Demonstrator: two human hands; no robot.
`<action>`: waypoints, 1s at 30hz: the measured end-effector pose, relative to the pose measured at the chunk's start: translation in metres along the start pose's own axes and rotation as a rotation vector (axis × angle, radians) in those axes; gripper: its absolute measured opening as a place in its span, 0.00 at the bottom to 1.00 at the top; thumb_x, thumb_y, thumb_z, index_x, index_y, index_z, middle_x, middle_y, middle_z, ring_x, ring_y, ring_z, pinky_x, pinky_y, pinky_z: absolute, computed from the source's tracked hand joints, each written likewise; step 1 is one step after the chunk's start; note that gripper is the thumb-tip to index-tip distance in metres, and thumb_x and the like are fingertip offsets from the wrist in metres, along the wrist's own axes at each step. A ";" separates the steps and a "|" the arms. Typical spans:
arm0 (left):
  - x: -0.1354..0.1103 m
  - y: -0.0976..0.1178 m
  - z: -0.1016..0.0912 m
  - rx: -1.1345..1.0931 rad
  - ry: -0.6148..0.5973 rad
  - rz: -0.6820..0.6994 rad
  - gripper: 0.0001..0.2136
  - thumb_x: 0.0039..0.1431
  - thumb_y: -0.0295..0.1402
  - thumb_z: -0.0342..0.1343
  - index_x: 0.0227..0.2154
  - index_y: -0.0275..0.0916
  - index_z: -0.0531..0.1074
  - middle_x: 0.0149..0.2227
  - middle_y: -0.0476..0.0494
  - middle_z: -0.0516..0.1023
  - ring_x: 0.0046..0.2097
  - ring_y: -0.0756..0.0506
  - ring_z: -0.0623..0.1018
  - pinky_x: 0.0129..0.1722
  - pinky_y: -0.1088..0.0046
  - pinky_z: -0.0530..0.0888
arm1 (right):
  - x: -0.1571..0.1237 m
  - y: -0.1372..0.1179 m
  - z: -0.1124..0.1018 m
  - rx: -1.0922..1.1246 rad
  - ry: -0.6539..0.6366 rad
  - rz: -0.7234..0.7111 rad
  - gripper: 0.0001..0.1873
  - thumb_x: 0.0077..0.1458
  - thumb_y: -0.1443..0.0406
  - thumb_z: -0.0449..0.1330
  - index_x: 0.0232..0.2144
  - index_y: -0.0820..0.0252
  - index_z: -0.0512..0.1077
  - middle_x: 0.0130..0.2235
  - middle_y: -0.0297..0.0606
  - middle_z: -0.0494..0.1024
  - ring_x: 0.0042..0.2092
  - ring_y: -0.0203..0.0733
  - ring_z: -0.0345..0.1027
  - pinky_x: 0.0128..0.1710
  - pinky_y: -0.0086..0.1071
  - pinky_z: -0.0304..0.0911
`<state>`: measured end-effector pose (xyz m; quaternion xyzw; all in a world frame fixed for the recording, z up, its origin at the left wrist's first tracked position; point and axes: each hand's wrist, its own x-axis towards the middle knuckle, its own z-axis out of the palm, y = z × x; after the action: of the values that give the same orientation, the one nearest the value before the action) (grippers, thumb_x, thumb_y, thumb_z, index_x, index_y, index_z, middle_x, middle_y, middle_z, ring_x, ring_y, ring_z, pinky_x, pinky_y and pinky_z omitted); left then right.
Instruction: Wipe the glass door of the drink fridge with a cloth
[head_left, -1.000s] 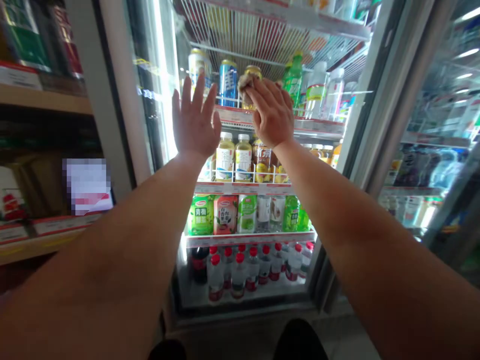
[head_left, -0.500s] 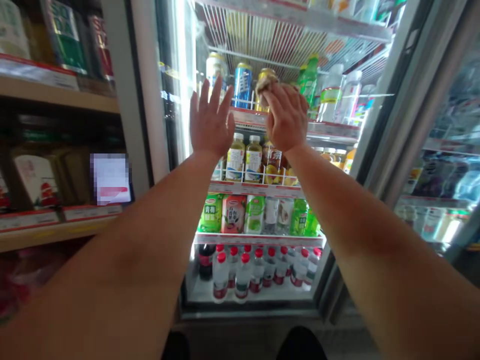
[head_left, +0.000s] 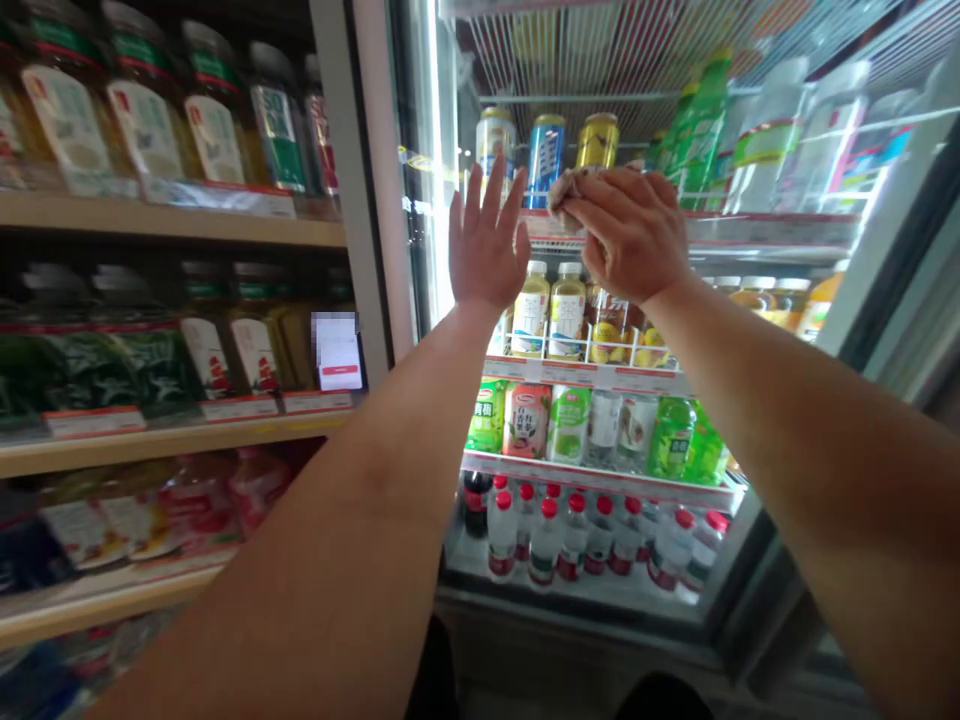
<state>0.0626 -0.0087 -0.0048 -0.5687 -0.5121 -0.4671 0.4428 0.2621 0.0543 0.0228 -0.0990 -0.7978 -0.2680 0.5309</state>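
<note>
Cloth edge juts out past right hand.

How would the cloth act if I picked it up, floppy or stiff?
The cloth would probably flop, since it is bunched in crumpled folds. It is likely light, because the part showing is smaller than the right hand. It probably wouldn't roll, as its shape looks lumpy.

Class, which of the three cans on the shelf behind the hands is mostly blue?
The middle can: mostly blue, standing between the white can and the gold can.
</note>
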 end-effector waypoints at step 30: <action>0.003 -0.009 0.008 -0.172 0.007 0.023 0.30 0.66 0.43 0.40 0.70 0.49 0.53 0.70 0.75 0.34 0.73 0.53 0.34 0.73 0.60 0.31 | -0.017 -0.012 -0.008 -0.258 0.096 0.129 0.28 0.61 0.63 0.48 0.61 0.48 0.69 0.66 0.33 0.67 0.67 0.56 0.57 0.67 0.59 0.50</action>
<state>0.0546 0.0001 -0.0029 -0.6088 -0.4619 -0.5065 0.3993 0.2700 0.0424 0.0062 -0.2047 -0.7223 -0.3380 0.5676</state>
